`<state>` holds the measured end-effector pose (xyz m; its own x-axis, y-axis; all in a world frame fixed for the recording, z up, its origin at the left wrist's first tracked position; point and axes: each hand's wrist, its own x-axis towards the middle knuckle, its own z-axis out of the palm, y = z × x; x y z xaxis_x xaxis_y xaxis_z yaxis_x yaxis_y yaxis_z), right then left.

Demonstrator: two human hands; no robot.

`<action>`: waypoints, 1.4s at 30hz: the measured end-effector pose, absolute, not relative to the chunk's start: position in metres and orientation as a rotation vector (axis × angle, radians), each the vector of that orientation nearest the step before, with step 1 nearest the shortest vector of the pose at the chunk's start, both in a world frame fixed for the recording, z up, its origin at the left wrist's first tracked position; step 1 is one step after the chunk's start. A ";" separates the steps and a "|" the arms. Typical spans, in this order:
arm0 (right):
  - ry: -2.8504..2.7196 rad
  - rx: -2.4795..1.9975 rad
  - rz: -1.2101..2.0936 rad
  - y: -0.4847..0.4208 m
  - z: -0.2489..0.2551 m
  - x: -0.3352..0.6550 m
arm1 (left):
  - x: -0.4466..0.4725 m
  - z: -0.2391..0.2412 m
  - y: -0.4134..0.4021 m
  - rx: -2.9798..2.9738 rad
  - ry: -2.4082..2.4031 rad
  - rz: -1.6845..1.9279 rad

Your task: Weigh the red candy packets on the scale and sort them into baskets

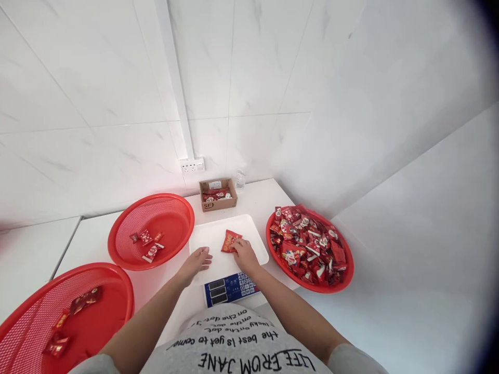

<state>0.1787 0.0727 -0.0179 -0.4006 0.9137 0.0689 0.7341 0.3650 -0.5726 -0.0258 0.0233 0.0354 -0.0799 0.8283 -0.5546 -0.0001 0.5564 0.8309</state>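
Observation:
My right hand (245, 255) has its fingertips closed on the lower right corner of a red printed snack packet (231, 241). The packet lies over the white tray (249, 224) of a weighing scale. Over the left side of that tray is my left hand (198, 263), with nothing in it and its fingers loosely apart. Between my forearms shows the scale's blue panel (230, 289) with its displays and number keys; part of the keypad is hidden by my right wrist.
To the right, a red basket (350, 275) is heaped with red-wrapped packets. Two red baskets on the left, one farther back (171, 254) and one nearer (123, 291), hold a few packets each. A cardboard box (219, 205) and a clear plastic container (240, 179) stand near the wall.

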 end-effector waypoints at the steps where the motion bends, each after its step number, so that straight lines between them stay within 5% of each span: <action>1: -2.231 -1.439 0.656 0.071 -0.018 0.180 | -0.016 0.032 0.023 0.708 1.474 0.779; 19: -1.772 -1.327 1.177 0.023 -0.005 0.192 | 0.022 0.025 0.028 0.789 1.444 0.436; 28: -1.913 -1.179 1.170 0.015 0.014 0.193 | 0.026 0.030 0.015 0.717 1.429 0.688; 42: -1.698 -1.530 1.015 -0.003 0.010 0.271 | -0.076 0.065 0.039 0.062 1.642 1.329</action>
<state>0.2709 -0.0029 0.0104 -0.1270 0.9910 -0.0412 0.5055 0.0289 -0.8623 -0.0760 0.0388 0.0652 -0.5149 0.5731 -0.6375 -0.5044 0.3988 0.7659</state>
